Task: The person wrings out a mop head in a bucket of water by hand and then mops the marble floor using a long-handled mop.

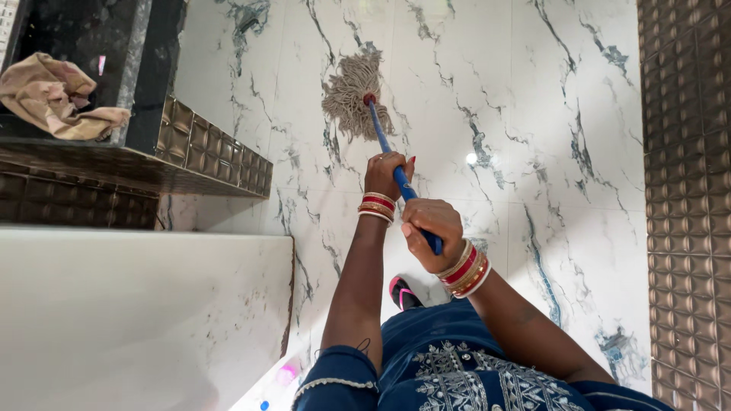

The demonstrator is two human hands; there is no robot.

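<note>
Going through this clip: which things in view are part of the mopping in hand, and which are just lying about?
In use:
- string mop, head on the marble floor
- blue mop handle, gripped by the left hand higher up and the right hand at its end

Lying about:
- crumpled beige cloth on the dark ledge
- white slab at left
- tiled wall at right

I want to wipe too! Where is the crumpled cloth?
In the head view, the crumpled beige cloth lies at far upper left on the dark stone ledge, well left of the mop head.
</note>
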